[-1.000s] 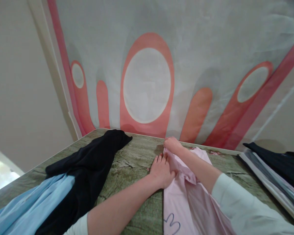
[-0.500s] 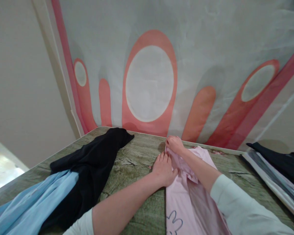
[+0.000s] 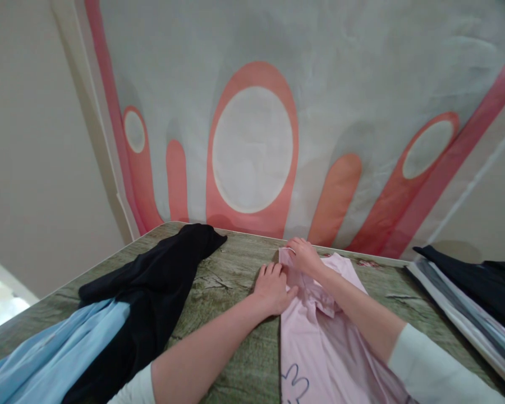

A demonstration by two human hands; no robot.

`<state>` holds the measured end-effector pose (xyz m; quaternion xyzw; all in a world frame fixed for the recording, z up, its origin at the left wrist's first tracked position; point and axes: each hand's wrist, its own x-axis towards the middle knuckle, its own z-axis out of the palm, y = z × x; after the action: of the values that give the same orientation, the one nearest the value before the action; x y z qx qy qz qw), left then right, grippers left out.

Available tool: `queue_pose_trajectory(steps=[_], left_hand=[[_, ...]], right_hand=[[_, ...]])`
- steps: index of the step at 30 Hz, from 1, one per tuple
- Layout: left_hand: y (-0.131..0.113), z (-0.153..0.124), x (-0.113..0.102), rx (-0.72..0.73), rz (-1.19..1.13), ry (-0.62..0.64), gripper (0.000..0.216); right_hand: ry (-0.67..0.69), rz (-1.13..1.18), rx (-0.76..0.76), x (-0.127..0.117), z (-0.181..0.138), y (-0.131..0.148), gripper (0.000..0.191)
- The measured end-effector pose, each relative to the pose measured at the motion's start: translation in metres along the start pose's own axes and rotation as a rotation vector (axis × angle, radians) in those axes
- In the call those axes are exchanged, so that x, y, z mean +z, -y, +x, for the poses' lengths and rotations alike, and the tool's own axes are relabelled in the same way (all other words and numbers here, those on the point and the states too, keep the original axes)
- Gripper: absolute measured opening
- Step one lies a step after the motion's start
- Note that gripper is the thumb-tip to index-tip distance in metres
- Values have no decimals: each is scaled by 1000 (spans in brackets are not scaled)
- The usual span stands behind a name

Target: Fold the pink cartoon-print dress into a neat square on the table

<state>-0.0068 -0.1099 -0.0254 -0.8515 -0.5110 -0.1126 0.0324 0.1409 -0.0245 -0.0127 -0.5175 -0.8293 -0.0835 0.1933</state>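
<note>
A pink garment (image 3: 305, 331) with a dark line drawing near its lower left lies lengthwise on the wood-patterned table (image 3: 235, 331). My left hand (image 3: 273, 290) rests palm down at its left edge, fingers apart, thumb on the pink cloth. Farther up, my right hand (image 3: 305, 255) lies over the garment's top end with bent, loosely parted fingers touching the fabric. The top left corner of the cloth shows just beside those fingers. My right forearm crosses above the garment and covers part of its right side.
On the left, a black garment (image 3: 151, 280) lies crumpled, with a light blue one (image 3: 79, 336) over its near part. A stack of folded clothes (image 3: 471, 303) sits at the right. Behind the table's far edge stands a printed grey and coral wall panel (image 3: 252, 151).
My right hand has eased off the garment's top left corner and shifted slightly right, leaving the corner showing. My left hand stays at the left edge. The view has moved a little.
</note>
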Motion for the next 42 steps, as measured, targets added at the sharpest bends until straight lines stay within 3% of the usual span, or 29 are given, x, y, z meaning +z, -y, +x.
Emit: queue_pose_trajectory(steps=[4,8,12,15,22,26,30,34,37,42], left_hand=[[9,11,1,0,13,-64,40],[17,29,5,44,10,-86,34],[30,51,16,110,-21,67,48],[39,66,24,54,-31,183,56],[41,75,22,-110,18,203,56],[29,61,17,-51,50,97,52],[18,50,17,116,-25,186,54],[15,49,22,102,-35,216,61],[19,52,23,78,-25,198,61],[29,58,21,42,-5,191,61]], right_hand=[[68,55,-132,-1,-37,-6,27],[123,53,-137,12,-64,-11,42],[139,82,-108,19,-68,-14,49],[138,124,-99,17,-67,-14,50],[-6,284,-80,2,-71,-15,35],[-32,343,-31,-27,-72,-17,19],[167,436,-196,-70,-76,-10,15],[293,384,-420,-96,-92,11,23],[318,199,-503,-93,-105,23,23],[220,-30,-579,-69,-112,24,15]])
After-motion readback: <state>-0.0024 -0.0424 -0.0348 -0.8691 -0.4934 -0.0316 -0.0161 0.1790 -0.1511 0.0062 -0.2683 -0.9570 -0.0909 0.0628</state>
